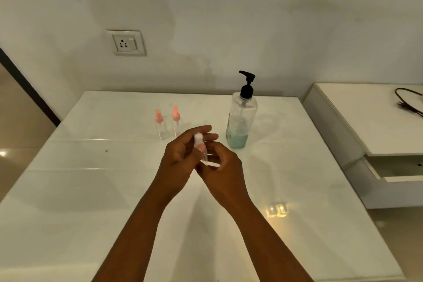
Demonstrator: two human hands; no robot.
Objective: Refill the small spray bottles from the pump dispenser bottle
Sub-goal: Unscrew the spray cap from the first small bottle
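Our left hand (pixel 183 153) pinches the top of a small clear plastic spray bottle with a pale cap (pixel 200 147), while our right hand (pixel 220 162) curls round its lower body. We judge the slick little bottle could slip or its cap could drop. The tall clear pump dispenser bottle with black pump and blue-green liquid (pixel 240 117) stands just beyond, and two pink-capped clear spray bottles (pixel 168 121) wait behind. The glossy white desk (pixel 91 178) meets a pale wall with a white socket (pixel 127 43).
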